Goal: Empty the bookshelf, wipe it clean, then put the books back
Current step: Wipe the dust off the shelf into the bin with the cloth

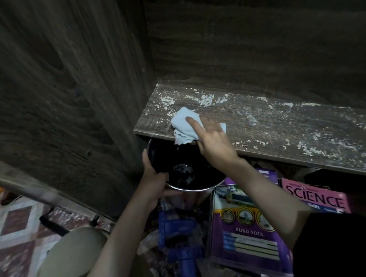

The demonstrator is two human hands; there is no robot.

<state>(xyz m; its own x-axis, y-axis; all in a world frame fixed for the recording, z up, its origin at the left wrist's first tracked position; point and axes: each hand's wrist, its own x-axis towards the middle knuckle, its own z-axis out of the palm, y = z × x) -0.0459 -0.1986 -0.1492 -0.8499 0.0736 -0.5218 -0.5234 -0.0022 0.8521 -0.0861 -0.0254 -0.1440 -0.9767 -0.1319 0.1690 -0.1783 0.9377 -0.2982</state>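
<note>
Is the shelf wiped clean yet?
No, white dust lies across most of the shelf right of the cloth.

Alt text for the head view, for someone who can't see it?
Right hand presses a pale blue cloth on the dusty shelf, near its left end; left hand holds a dark bowl below the shelf edge. Books lie on the floor.

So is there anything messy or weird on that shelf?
Yes. White crumbly specks are scattered over the dark shelf, thickest along the back and at the right end. The right hand presses a cloth at the left front edge, and the left hand holds a bowl just under that edge.
</note>
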